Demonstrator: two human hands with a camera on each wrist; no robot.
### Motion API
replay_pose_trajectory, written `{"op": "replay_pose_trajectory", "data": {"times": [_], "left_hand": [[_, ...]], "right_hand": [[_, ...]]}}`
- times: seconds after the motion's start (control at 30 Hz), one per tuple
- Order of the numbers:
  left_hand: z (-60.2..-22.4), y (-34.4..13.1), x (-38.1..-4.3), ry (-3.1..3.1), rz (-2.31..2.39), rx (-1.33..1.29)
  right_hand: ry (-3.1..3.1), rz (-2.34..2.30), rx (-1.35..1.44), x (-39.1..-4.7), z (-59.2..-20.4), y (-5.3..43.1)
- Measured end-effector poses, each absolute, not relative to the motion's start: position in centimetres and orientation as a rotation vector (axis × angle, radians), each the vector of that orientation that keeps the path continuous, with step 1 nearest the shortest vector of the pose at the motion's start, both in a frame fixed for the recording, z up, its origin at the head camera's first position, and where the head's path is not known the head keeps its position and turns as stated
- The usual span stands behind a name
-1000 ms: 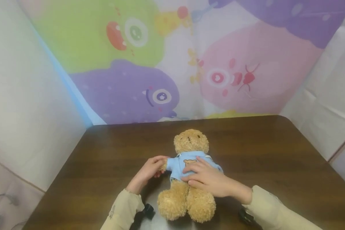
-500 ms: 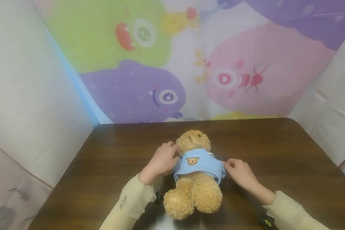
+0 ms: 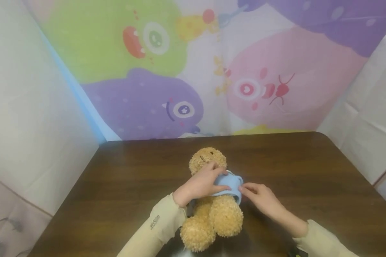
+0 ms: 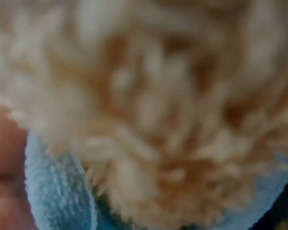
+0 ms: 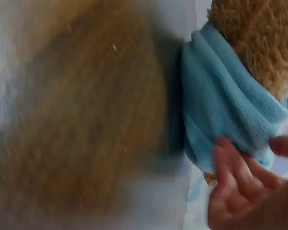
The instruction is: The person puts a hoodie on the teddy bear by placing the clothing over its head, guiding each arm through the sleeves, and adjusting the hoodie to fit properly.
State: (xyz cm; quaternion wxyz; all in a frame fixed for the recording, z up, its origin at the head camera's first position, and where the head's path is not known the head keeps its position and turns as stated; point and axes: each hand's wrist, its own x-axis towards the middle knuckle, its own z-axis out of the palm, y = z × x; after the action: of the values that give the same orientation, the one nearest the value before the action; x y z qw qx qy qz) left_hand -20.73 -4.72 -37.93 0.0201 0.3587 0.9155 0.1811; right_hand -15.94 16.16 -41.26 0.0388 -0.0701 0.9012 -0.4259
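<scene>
A tan plush teddy bear (image 3: 226,216) in a light blue shirt (image 3: 229,184) lies on the brown table, head toward the far edge. My left hand (image 3: 201,180) grips it across the chest, thumb near the shirt's hem and fingers higher up, covering the shirt's front. At the bear's side on the right, my right hand (image 3: 265,200) holds the shirt by its sleeve side with thumb and fingertips. In the right wrist view the thumb and fingers of the right hand (image 5: 249,191) stand at the folded blue cloth. Curly fur (image 4: 153,143) fills the left wrist view, blurred.
The dark wood table (image 3: 141,171) meets a cartoon-printed backdrop (image 3: 141,103) at its far edge. White sheets hang on the left (image 3: 35,107) and right (image 3: 370,117). A dark wrist strap (image 3: 297,250) shows beneath the right sleeve.
My left hand has gone from the bear's arm up and across its chest, now hiding the shirt's print. My right hand has left the belly for the shirt's side. The bear has tilted over.
</scene>
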Motion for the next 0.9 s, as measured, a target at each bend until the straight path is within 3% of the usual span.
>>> {"op": "replay_pose_trajectory", "data": {"times": [0.3, 0.5, 0.9], "left_hand": [[-38.1, -4.9, -20.4, 2.846, 0.594, 1.129], [-38.6, -5.1, -20.1, 2.903, 0.668, 1.167], [-38.4, -5.1, -19.5, 2.897, 0.768, 1.047]], "right_hand": [[2.925, -1.535, -0.288, -16.2, -41.7, 15.3], [2.509, -1.835, -0.196, -16.3, -41.5, 15.1], [2.643, -1.626, -0.153, -16.3, -41.1, 14.7]]}}
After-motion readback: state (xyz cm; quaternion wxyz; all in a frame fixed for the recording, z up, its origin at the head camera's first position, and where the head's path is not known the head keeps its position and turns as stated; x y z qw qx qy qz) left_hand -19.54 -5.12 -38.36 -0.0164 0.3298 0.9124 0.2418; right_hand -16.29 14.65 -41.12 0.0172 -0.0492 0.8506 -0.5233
